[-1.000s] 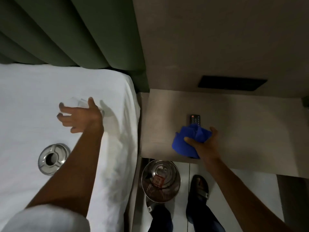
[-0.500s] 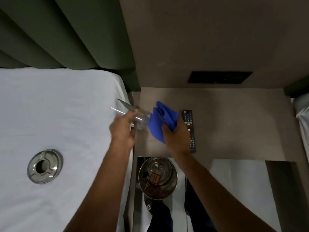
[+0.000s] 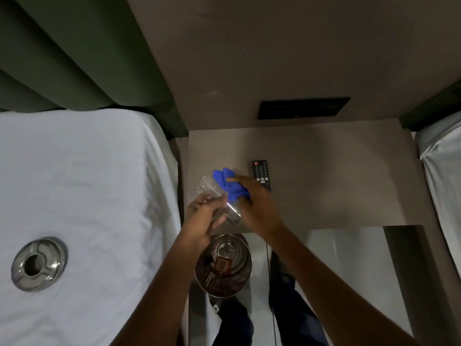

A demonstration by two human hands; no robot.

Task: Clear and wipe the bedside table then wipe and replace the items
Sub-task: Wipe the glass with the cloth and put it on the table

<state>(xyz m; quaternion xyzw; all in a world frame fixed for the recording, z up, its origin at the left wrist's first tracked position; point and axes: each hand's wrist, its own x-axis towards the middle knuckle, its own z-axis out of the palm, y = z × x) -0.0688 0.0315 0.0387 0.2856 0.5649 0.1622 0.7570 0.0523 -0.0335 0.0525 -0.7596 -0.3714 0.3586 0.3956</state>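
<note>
We see a white-sheeted bed [image 3: 82, 186] beside a matte wood-grain tabletop [image 3: 331, 186]. Over its front edge our left hand [image 3: 202, 221] grips a clear glass [image 3: 212, 193]; our right hand [image 3: 254, 203] presses crumpled blue cloth [image 3: 229, 183] against it.

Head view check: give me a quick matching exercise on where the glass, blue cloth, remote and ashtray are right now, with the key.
Things:
1. glass
2. blue cloth
3. remote
4. ashtray

Places:
A. lying on the white bed sheet
B. flat on the bedside table, nothing touching it
C. gripped in the left hand above the table's front edge
D. bunched in the right hand, pressed against the glass

Pairs: 1-C, 2-D, 3-B, 4-A

The left hand holds the glass while the right hand works the cloth on it; the bedside table carries only the remote.
</note>
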